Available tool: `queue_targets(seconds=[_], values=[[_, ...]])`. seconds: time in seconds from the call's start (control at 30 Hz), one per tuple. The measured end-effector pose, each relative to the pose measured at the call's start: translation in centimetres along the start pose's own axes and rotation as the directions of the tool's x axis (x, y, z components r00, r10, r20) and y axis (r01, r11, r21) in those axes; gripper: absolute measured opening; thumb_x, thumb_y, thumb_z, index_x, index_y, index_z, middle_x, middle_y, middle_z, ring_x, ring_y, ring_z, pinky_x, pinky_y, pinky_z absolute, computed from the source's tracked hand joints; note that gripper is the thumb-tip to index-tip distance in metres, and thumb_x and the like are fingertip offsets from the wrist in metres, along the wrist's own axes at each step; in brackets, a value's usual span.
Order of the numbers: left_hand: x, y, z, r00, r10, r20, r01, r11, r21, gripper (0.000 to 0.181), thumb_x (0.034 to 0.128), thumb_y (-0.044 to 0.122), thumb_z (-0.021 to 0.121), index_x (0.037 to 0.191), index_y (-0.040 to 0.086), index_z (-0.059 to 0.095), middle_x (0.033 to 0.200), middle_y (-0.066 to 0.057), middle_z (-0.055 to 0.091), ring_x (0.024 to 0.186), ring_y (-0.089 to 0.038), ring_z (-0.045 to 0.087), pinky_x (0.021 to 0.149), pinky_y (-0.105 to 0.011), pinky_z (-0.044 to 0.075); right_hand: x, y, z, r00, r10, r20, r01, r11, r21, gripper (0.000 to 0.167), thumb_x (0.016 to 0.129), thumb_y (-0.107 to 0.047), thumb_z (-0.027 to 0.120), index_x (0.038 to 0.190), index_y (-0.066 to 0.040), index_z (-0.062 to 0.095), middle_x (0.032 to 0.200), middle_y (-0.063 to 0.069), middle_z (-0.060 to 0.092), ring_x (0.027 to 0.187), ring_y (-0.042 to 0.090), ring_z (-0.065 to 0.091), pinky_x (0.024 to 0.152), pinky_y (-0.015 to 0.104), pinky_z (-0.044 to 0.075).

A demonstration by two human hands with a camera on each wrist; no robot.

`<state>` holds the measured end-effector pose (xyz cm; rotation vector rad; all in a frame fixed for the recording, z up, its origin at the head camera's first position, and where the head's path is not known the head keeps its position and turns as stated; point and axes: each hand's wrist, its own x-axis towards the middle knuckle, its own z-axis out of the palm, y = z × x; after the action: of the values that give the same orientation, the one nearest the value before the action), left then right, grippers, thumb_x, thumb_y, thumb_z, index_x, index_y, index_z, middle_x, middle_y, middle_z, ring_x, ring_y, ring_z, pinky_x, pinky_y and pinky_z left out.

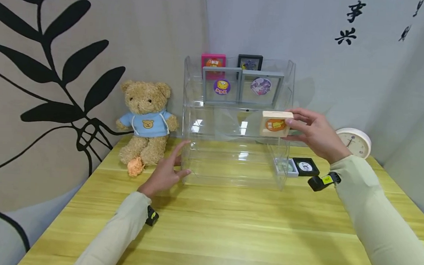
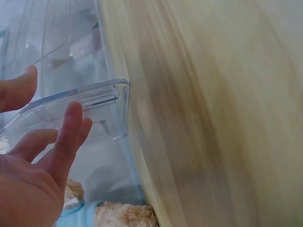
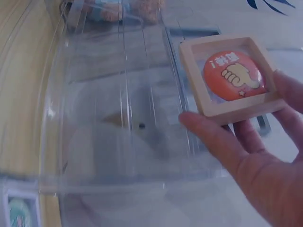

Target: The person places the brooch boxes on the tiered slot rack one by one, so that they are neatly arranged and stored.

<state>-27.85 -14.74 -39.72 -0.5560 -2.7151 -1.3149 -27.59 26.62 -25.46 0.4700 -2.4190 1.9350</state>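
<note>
My right hand (image 1: 317,133) pinches a small light-wood display frame (image 1: 275,124) by its right side, with the thumb in front. An orange-red badge with a pointing-hand picture (image 3: 234,75) sits inside that frame. Hand and frame are in front of the middle tier of a clear acrylic shelf (image 1: 231,179). My left hand (image 1: 165,172) is at the shelf's left side panel, fingers fairly straight. In the left wrist view its thumb and fingers lie on either side of the panel edge (image 2: 90,90); how firmly they touch it I cannot tell.
The top tier bears a pink frame (image 1: 213,60), a black frame (image 1: 250,62) and two grey frames. A teddy bear (image 1: 147,124) sits left of the shelf. To the right are a black frame (image 1: 305,167), a pale frame (image 1: 287,167) and a white clock (image 1: 355,142).
</note>
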Motion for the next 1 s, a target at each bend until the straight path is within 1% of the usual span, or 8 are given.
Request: queue_targets(seconds=[0.17,0.3,0.43,0.6,0.67,0.8,0.87,1.0], values=[[0.1,0.1,-0.1,1.0,0.006,-0.002,-0.006,1.0,-0.006,0.096,0.0891,0.008,0.074,0.155,0.051,0.018,0.154,-0.032,0.041,0.124,-0.049,0.06,0.082,-0.046,0.065,2.6,-0.9,2.5,1.0,0.002,-0.004,-0.002,0.999,-0.054,0.041,0.101,-0.015,0.059,0.14,-0.003,0.054,0.111,-0.002,0.061,0.106,0.014,0.064,0.091,0.029,0.063],[0.1,0.1,-0.1,1.0,0.009,0.0,-0.009,1.0,-0.007,0.096,0.0885,0.008,0.074,0.156,0.048,0.019,0.155,-0.031,0.04,0.124,-0.049,0.06,0.082,-0.046,0.066,4.4,-1.2,4.2,1.0,0.006,-0.014,-0.007,0.994,-0.106,0.041,0.101,-0.014,0.06,0.14,-0.004,0.056,0.109,-0.001,0.062,0.11,0.019,0.064,0.099,0.036,0.061],[0.2,0.2,-0.3,1.0,0.008,-0.001,-0.008,1.0,-0.009,0.098,0.0884,0.008,0.074,0.154,0.053,0.018,0.151,-0.032,0.044,0.123,-0.048,0.061,0.081,-0.045,0.066,6.3,-1.3,5.8,0.999,-0.023,-0.034,0.018,0.991,-0.136,0.037,0.099,-0.01,0.062,0.136,-0.004,0.06,0.105,0.001,0.062,0.112,0.023,0.062,0.103,0.039,0.058],[0.3,0.2,-0.4,1.0,0.014,-0.009,-0.014,1.0,-0.007,0.098,0.0882,0.008,0.075,0.152,0.056,0.018,0.15,-0.031,0.046,0.125,-0.048,0.06,0.082,-0.048,0.065,8.1,-0.6,7.8,0.995,-0.069,-0.068,0.051,0.969,-0.244,0.034,0.097,-0.01,0.066,0.131,-0.005,0.065,0.101,0.004,0.065,0.1,0.018,0.061,0.08,0.02,0.057],[0.2,0.1,-0.4,1.0,0.015,-0.01,-0.015,1.0,-0.004,0.098,0.0882,0.008,0.075,0.152,0.056,0.018,0.151,-0.03,0.044,0.126,-0.047,0.06,0.083,-0.049,0.065,8.5,-0.2,8.6,0.995,-0.064,-0.077,0.041,0.963,-0.268,0.034,0.096,-0.011,0.067,0.13,-0.007,0.066,0.102,0.007,0.068,0.094,0.017,0.06,0.07,0.018,0.05],[0.2,0.1,-0.3,1.0,0.017,-0.01,-0.017,1.0,-0.001,0.097,0.0882,0.008,0.075,0.154,0.052,0.019,0.152,-0.03,0.044,0.126,-0.047,0.06,0.083,-0.049,0.065,9.0,0.4,9.9,0.997,-0.041,-0.071,0.021,0.964,-0.264,0.035,0.097,-0.012,0.067,0.131,-0.008,0.066,0.108,0.014,0.07,0.09,0.018,0.06,0.066,0.017,0.048],[0.2,0.1,-0.3,1.0,0.018,-0.01,-0.018,1.0,0.0,0.097,0.088,0.008,0.075,0.154,0.051,0.019,0.151,-0.03,0.044,0.125,-0.047,0.06,0.083,-0.048,0.065,9.2,0.7,10.5,0.997,-0.035,-0.064,0.018,0.966,-0.256,0.034,0.097,-0.012,0.066,0.131,-0.007,0.066,0.111,0.017,0.071,0.09,0.02,0.062,0.068,0.018,0.052],[0.1,0.1,-0.2,1.0,0.017,-0.006,-0.017,1.0,-0.004,0.097,0.088,0.007,0.075,0.154,0.053,0.019,0.151,-0.03,0.046,0.125,-0.047,0.06,0.083,-0.047,0.065,9.6,0.9,11.3,0.998,-0.012,-0.066,-0.003,0.974,-0.225,0.034,0.096,-0.009,0.067,0.129,-0.005,0.067,0.115,0.022,0.072,0.093,0.022,0.067,0.084,0.03,0.063]])
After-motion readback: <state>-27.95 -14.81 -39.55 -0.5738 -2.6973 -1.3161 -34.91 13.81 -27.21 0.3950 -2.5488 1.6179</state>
